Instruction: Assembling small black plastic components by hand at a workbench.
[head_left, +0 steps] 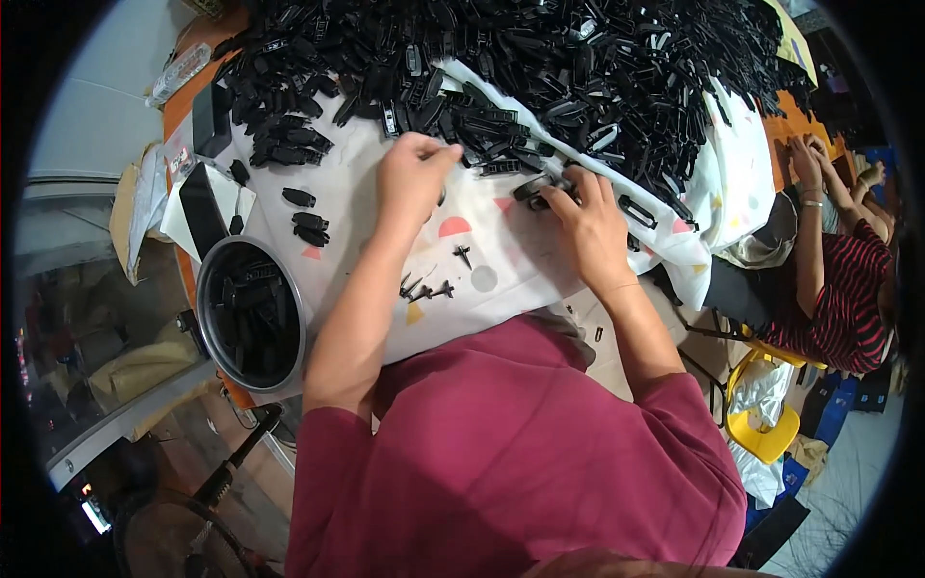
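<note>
My left hand [412, 178] is closed in a pinch over the patterned white cloth [371, 246]. A bit of something dark shows at its fingers, too hidden to name. To its right, my right hand [590, 217] grips a black plastic part [530, 190] between thumb and fingers, just above the cloth. Between my forearms lie several small dark T-shaped pieces [424, 290], with a single one [463, 255] a little farther off. A few black oval parts [310, 227] rest left of my left hand.
Beyond my hands spreads a large heap of black plastic parts [540, 67]. A grey bowl [301, 332] holding dark pieces stands at the left edge, near a phone [202, 212] and a plastic bottle [180, 74]. Another person in a striped shirt [848, 299] sits at the right.
</note>
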`<state>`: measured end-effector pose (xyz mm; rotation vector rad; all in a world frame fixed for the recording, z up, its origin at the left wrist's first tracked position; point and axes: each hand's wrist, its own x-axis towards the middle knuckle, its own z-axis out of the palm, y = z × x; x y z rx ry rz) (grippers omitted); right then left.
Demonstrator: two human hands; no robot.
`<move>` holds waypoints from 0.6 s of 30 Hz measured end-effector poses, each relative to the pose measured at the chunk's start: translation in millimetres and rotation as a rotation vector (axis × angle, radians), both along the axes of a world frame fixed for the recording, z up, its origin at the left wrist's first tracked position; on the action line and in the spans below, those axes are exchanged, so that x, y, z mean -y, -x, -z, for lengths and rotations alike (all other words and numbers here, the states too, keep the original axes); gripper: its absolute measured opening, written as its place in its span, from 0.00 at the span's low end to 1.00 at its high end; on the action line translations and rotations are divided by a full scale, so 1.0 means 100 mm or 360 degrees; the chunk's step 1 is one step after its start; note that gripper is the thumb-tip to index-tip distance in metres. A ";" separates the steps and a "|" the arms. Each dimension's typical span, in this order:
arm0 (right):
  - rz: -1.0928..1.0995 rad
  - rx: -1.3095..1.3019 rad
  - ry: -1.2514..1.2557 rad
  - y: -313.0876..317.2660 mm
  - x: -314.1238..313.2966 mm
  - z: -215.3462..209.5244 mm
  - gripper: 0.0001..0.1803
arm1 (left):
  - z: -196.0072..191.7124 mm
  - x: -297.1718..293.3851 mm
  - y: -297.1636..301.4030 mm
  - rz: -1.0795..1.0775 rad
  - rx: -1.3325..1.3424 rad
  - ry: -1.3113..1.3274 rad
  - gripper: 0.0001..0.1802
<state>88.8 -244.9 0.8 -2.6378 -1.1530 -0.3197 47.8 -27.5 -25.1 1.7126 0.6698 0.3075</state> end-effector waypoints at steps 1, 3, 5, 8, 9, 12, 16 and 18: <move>-0.0005 -0.0079 -0.0160 0.03 0.00 -0.03 0.20 | -0.03 0.04 -0.03 0.0148 -0.0204 -0.0429 0.18; -0.0014 -0.0162 -0.0319 0.06 -0.02 -0.04 0.19 | -0.11 0.11 -0.11 0.0297 -0.0514 -0.0859 0.17; -0.0054 -0.0239 -0.0515 0.08 -0.06 -0.05 0.16 | -0.05 0.09 -0.16 0.0310 -0.0520 -0.0743 0.16; -0.0092 -0.0468 -0.0628 0.11 -0.07 -0.11 0.15 | 0.01 0.03 -0.07 0.0283 -0.0457 -0.0492 0.12; -0.0082 -0.0473 -0.0626 0.11 -0.10 -0.09 0.15 | 0.01 0.00 0.00 0.0232 -0.0385 -0.0359 0.09; 0.0082 -0.0881 -0.0607 0.10 -0.13 -0.01 0.15 | -0.07 -0.03 0.25 0.0136 0.0076 -0.0007 0.10; 0.0360 -0.0662 -0.0564 -0.01 -0.12 -0.04 0.12 | -0.17 -0.14 0.52 0.0315 -0.0039 0.0397 0.09; 0.0121 -0.0590 -0.0233 -0.05 -0.11 -0.03 0.14 | -0.18 -0.24 0.64 0.0346 0.0012 0.0513 0.13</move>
